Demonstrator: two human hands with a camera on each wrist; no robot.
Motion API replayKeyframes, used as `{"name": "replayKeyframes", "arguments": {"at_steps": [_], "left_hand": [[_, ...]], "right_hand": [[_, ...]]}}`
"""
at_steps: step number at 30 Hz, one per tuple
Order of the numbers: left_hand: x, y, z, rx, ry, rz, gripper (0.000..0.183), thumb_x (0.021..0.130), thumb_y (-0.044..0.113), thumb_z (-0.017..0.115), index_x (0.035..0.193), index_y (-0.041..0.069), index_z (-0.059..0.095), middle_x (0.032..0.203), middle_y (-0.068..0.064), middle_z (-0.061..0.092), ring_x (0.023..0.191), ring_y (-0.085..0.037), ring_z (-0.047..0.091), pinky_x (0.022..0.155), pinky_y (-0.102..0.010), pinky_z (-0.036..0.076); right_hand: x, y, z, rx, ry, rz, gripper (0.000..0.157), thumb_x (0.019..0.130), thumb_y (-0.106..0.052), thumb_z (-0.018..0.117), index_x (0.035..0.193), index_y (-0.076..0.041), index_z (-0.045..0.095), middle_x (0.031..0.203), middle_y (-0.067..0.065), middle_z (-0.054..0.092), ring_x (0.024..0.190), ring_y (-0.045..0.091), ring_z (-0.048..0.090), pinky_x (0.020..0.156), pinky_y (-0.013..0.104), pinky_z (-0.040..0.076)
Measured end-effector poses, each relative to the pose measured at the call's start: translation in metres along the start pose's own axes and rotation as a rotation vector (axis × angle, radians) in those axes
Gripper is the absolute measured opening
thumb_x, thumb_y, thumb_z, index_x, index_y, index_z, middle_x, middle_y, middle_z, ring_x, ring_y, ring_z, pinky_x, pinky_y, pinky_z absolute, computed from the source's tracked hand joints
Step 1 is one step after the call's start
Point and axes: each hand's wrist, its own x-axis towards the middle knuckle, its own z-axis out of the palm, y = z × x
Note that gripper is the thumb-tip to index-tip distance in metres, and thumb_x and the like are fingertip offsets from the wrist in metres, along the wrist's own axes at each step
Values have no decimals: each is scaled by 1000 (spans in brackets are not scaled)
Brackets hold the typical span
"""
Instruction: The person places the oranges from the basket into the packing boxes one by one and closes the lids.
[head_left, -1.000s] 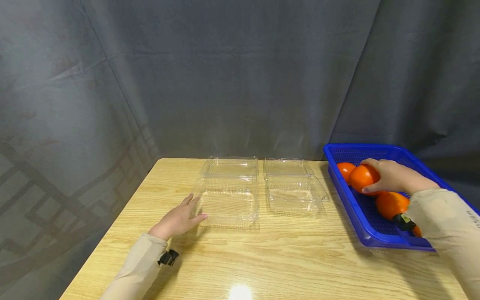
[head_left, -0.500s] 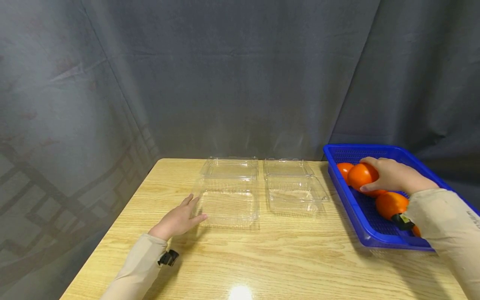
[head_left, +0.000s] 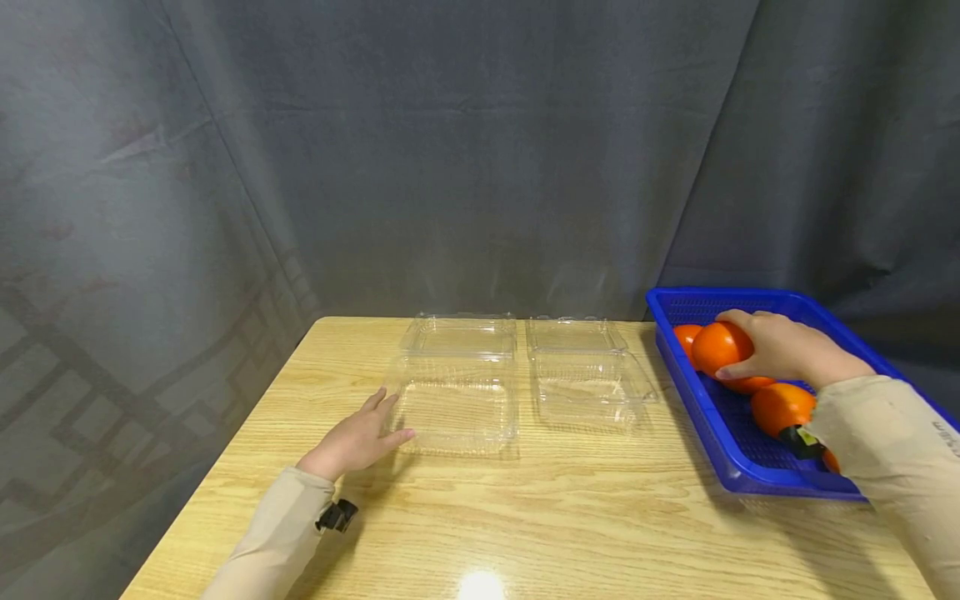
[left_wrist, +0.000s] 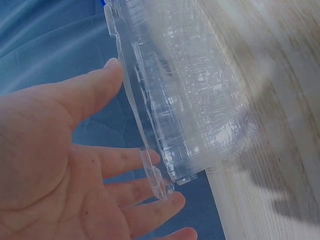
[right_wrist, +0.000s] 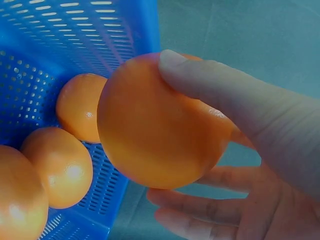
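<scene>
My right hand (head_left: 783, 348) grips an orange (head_left: 722, 350) between thumb and fingers, over the blue basket (head_left: 712, 437). The right wrist view shows the held orange (right_wrist: 157, 122) large, with the thumb across its top and fingers beneath. Several other oranges (head_left: 782, 408) lie in the basket, partly covered by the hand and sleeve. At the left, my left hand (head_left: 356, 437) has its fingers spread at the left edge of a clear plastic clamshell box (head_left: 457, 417). In the left wrist view, the thumb and fingertips are right at the rim of the box (left_wrist: 200, 95).
A second clear clamshell box (head_left: 585, 387), lid folded back, stands between the first box and the basket. Both boxes sit toward the far side of the wooden table (head_left: 570, 517). A dark grey curtain (head_left: 480, 167) hangs behind.
My right hand has moved slightly left and up with the orange, showing more of the oranges beneath. The left hand and the boxes have stayed in place.
</scene>
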Motion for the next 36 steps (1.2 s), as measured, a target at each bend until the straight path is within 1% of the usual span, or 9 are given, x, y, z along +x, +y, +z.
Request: {"name": "replayKeyframes", "arguments": {"at_steps": [4, 9, 14, 18, 24, 30, 36], "left_hand": [[-1, 1, -1, -1, 0, 1, 75, 90, 47, 47, 142, -2, 24, 149, -27, 13, 123, -47, 39, 95, -58, 38], [-1, 2, -2, 1, -2, -5, 74, 91, 46, 47, 142, -2, 24, 149, -27, 12, 123, -47, 39, 95, -58, 38], [-3, 3, -2, -11, -1, 1, 76, 90, 48, 47, 141, -3, 25, 148, -28, 14, 123, -48, 38, 95, -59, 37], [-5, 5, -3, -11, 7, 20, 77, 89, 50, 47, 140, -5, 27, 147, -30, 16, 121, -48, 41, 93, -59, 39], [-3, 3, -2, -7, -2, 9, 74, 91, 47, 47, 141, -3, 25, 148, -28, 14, 122, -47, 41, 94, -58, 39], [-2, 3, -1, 2, -4, 0, 73, 91, 45, 48, 142, -2, 25, 149, -27, 14, 123, -47, 40, 95, -57, 39], [-2, 2, -1, 8, 1, 1, 73, 91, 45, 47, 141, -3, 25, 148, -28, 14, 122, -47, 41, 94, -57, 39]], "right_hand": [[1, -1, 0, -2, -13, 9, 91, 63, -57, 73, 124, 4, 44, 101, 27, 58, 84, 36, 55, 67, 48, 48], [2, -3, -1, -11, -20, 15, 91, 63, -56, 73, 123, 5, 44, 102, 28, 58, 86, 37, 55, 68, 50, 48], [2, -5, -3, -17, -8, 7, 88, 63, -55, 73, 123, 3, 45, 101, 27, 58, 85, 36, 55, 67, 50, 48], [1, -7, -3, -20, -2, 5, 87, 64, -56, 73, 123, 2, 45, 101, 27, 58, 86, 37, 55, 67, 50, 48], [0, -12, -4, -9, 2, 19, 90, 64, -57, 72, 125, 2, 44, 104, 27, 58, 86, 36, 55, 67, 50, 47], [-1, -16, -5, -7, 31, -1, 86, 64, -54, 73, 124, 1, 45, 102, 25, 59, 86, 35, 55, 68, 49, 47], [-1, -19, -7, -11, 21, 15, 87, 64, -57, 72, 126, -2, 43, 102, 26, 57, 84, 34, 55, 66, 50, 47]]}}
